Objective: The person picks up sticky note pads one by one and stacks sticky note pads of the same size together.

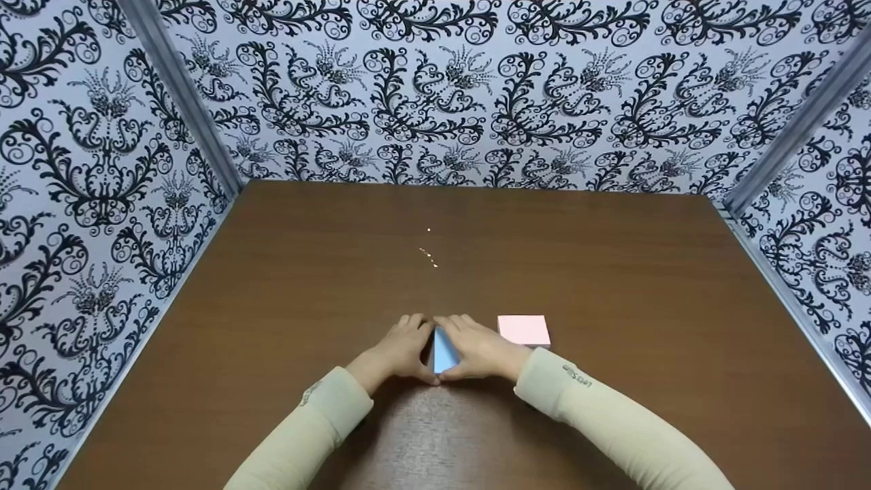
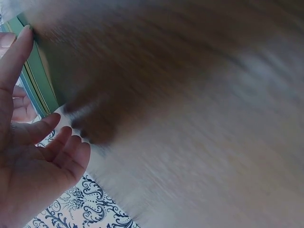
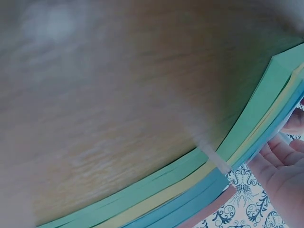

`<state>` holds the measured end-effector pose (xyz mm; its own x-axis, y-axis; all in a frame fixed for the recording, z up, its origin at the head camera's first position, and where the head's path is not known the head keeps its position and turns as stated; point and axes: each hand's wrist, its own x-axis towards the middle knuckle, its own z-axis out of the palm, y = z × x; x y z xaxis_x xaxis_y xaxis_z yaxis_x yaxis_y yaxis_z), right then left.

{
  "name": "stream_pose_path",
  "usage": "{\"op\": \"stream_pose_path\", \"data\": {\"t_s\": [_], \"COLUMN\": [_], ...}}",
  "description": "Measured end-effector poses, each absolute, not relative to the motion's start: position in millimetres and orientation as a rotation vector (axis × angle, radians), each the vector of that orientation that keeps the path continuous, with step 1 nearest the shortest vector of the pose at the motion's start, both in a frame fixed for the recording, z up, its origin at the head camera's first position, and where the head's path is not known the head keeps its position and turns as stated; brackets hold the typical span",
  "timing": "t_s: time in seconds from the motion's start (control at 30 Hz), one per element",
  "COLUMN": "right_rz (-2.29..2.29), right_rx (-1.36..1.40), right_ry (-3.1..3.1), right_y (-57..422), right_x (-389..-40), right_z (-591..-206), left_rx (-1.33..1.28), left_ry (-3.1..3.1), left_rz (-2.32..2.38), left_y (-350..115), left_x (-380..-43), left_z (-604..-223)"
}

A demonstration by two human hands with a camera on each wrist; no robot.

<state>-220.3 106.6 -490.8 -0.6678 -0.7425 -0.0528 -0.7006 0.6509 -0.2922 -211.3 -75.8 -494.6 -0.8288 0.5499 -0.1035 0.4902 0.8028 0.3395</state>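
Note:
A sticky note block (image 1: 446,354) with a blue top stands between both hands at the front middle of the table. My left hand (image 1: 405,348) grips its left side, thumb toward me and fingers at the far end. On the other side my right hand (image 1: 482,350) holds it with thumb and fingers. In the left wrist view a fingertip touches the green layer (image 2: 45,83) of the block. Green, yellow and blue layers of the held block (image 3: 266,114) show in the right wrist view, with the right fingers (image 3: 280,154) against it.
A second sticky note block (image 1: 523,330) with a pink top lies on the table just right of my right hand. Small white specks (image 1: 429,255), scraps or glints, show farther back on the brown table (image 1: 578,258). Patterned walls (image 1: 449,88) enclose the back and sides.

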Motion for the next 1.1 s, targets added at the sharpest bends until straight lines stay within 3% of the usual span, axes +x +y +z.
{"op": "stream_pose_path", "data": {"t_s": [0.7, 1.1], "right_rz": [-0.211, -0.130], "right_rx": [-1.190, -1.178], "right_ry": [2.664, 2.663], "right_y": [131, 139], "right_x": [-226, -222], "right_z": [-466, -477], "left_rx": [0.714, 0.709], "left_ry": [2.695, 2.734], "left_rz": [0.420, 0.407], "left_y": [-77, -71], "left_x": [-213, -213], "left_z": [-487, -487]}}
